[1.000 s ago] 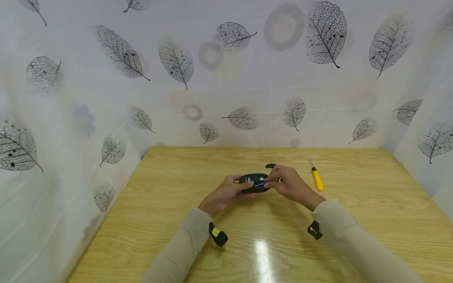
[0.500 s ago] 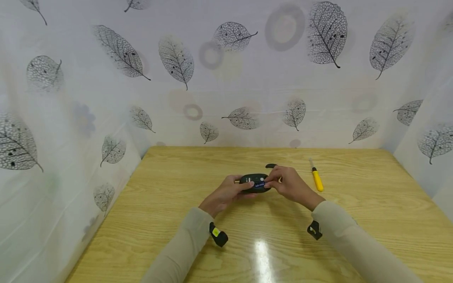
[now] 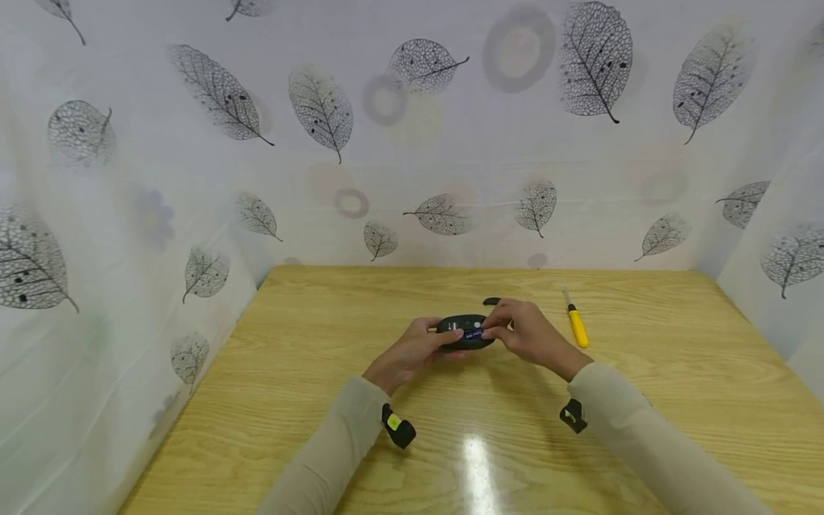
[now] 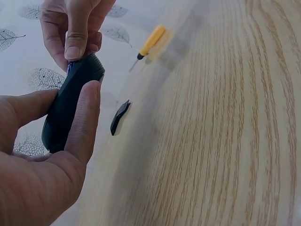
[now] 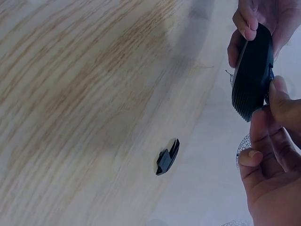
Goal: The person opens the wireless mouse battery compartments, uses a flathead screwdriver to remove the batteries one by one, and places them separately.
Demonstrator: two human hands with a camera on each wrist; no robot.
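Note:
A black computer mouse [image 3: 453, 337], its underside facing up, is held above the table by my left hand [image 3: 410, 352], with the thumb lying over the near side. A blue-purple battery [image 3: 473, 334] shows in the mouse's open compartment. My right hand [image 3: 529, 338] pinches the battery's right end between thumb and fingertips. In the left wrist view, the mouse [image 4: 70, 101] sits between the left thumb and fingers, with the battery mostly hidden by the right thumb. The right wrist view shows the ridged end of the mouse [image 5: 251, 70] close to the right fingers.
A small black cover [image 3: 492, 301] lies on the wooden table [image 3: 322, 443] just beyond the right hand. Farther right lies a screwdriver [image 3: 577, 327] with a yellow handle. A leaf-patterned curtain [image 3: 450, 143] stands behind the table and along both sides.
Both hands and the mouse stay almost in place. The right fingers shift very slightly at the battery, and the battery's angle in the compartment changes a little.

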